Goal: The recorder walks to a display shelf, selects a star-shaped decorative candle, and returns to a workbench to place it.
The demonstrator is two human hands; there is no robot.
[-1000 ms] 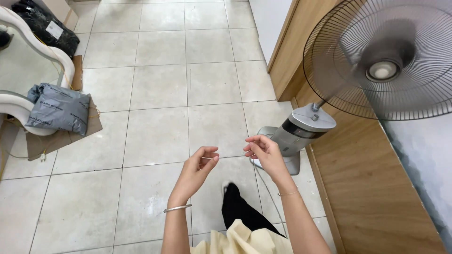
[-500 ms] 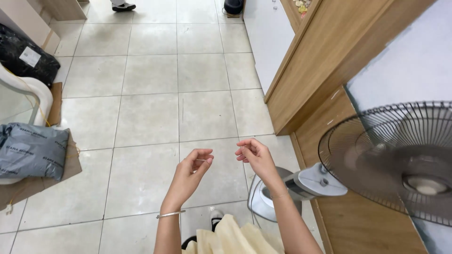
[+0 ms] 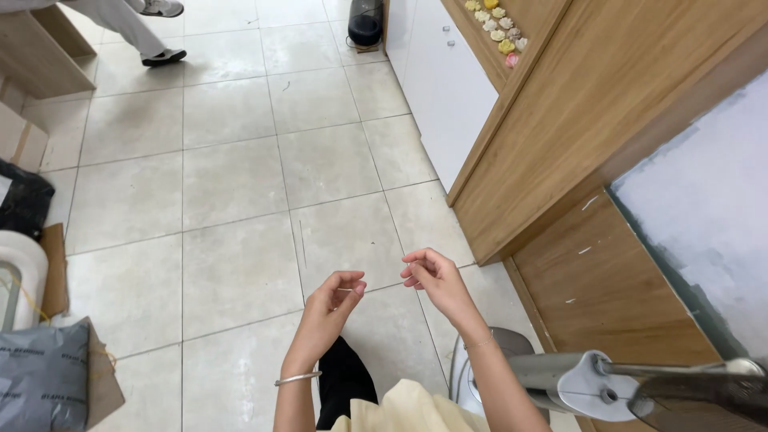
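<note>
From the head camera I see my left hand (image 3: pixel 334 294) and right hand (image 3: pixel 430 274) each pinching an end of a thin thread (image 3: pixel 380 286) stretched between them, above the tiled floor (image 3: pixel 232 200), just left of the grey fan base (image 3: pixel 512 376).

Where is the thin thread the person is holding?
In the head view, the thin thread stretches between the left hand and the right hand, low in the middle, above the tiled floor.
</note>
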